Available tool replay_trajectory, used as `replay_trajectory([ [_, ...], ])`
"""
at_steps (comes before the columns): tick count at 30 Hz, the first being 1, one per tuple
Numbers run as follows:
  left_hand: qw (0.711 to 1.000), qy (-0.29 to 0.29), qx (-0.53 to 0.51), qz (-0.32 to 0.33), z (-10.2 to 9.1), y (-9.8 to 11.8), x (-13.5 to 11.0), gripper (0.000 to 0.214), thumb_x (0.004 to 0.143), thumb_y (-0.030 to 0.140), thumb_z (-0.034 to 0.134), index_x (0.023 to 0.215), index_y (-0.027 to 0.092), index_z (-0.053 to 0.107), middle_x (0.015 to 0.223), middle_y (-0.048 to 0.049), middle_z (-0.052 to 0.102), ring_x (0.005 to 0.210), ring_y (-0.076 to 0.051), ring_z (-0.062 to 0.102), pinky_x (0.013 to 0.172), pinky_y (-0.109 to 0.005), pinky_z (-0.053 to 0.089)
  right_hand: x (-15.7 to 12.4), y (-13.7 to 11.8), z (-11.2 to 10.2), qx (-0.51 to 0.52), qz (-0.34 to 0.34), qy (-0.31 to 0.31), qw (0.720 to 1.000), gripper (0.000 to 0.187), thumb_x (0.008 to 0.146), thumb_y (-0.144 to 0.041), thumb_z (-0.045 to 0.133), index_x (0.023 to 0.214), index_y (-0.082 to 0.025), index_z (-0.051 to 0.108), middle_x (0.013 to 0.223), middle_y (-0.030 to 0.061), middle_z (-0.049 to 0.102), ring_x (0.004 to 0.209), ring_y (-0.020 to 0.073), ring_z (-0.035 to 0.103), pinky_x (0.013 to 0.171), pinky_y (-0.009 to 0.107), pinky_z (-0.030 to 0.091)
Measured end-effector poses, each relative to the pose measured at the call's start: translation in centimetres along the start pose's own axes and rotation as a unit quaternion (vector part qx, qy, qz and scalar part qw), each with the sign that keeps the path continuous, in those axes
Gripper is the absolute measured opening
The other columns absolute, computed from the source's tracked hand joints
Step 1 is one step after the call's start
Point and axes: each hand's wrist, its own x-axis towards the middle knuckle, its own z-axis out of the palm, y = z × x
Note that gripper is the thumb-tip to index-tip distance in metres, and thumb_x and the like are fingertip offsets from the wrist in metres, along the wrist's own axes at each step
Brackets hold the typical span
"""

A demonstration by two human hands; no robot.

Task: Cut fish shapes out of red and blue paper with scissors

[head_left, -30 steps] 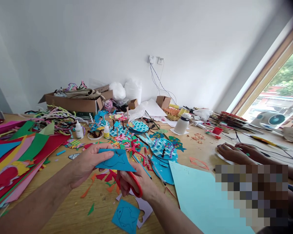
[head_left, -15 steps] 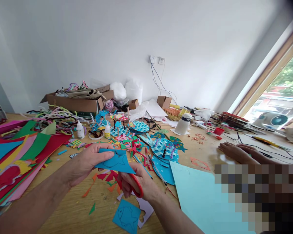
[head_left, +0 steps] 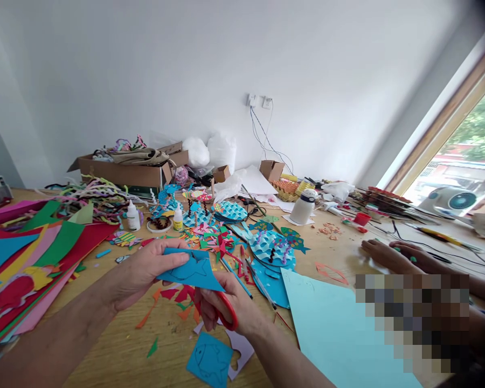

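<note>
My left hand (head_left: 145, 269) pinches a blue paper piece (head_left: 192, 271) with a fish drawn on it, held above the wooden table (head_left: 117, 350). Just below and right of it, my right hand (head_left: 230, 302) grips red-handled scissors (head_left: 226, 312), whose blades are hidden under the paper. Red and orange paper offcuts (head_left: 173, 299) lie under my hands. Another blue square with a drawn fish (head_left: 209, 360) lies flat near the table's front edge, on a white cut-out sheet (head_left: 240, 345).
A stack of coloured paper sheets (head_left: 28, 258) fills the left. A large light-blue sheet (head_left: 335, 334) lies at right. Finished blue paper fish (head_left: 272, 245), glue bottles (head_left: 132, 215) and a cardboard box (head_left: 125, 170) sit further back. Another person's hands (head_left: 392, 256) rest at right, near a small fan (head_left: 448, 199).
Almost nothing differs: my hands stay on the blue paper and scissors, shifting only slightly. The other person's hands have moved a little on the table.
</note>
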Motion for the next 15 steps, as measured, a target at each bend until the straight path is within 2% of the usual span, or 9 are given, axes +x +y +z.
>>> replay_trajectory([
  [4,1.000,-0.005,-0.017,-0.023,0.0,0.1,0.1,0.025,0.057,0.037,0.075,0.074,0.021,0.065,0.060,0.0042,0.059,0.055,-0.011,0.050,0.052,-0.021,0.038,0.0,0.0,0.0,0.003,-0.002,-0.004,1.000,0.044,0.070,-0.053,0.063,0.056,-0.015,0.046,0.042,-0.0061,0.046,0.037,0.0054,0.048,0.036,0.014,0.032],
  [10,0.999,-0.029,0.005,-0.014,-0.6,0.1,0.0,0.026,0.060,0.039,0.073,0.077,0.021,0.064,0.063,0.0029,0.059,0.057,-0.012,0.049,0.054,-0.021,0.038,0.0,-0.1,0.1,-0.004,0.019,0.004,1.000,0.050,0.071,-0.055,0.062,0.049,-0.016,0.039,0.039,-0.0064,0.043,0.033,0.0046,0.045,0.033,0.014,0.034],
  [15,0.998,-0.056,0.036,0.000,-1.2,0.1,0.1,0.023,0.063,0.040,0.071,0.074,0.021,0.065,0.061,0.0029,0.056,0.054,-0.011,0.046,0.051,-0.021,0.037,0.1,-0.1,0.0,-0.031,0.036,0.002,0.999,0.041,0.074,-0.050,0.060,0.057,-0.015,0.047,0.042,-0.0057,0.047,0.034,0.0052,0.046,0.035,0.014,0.035],
])
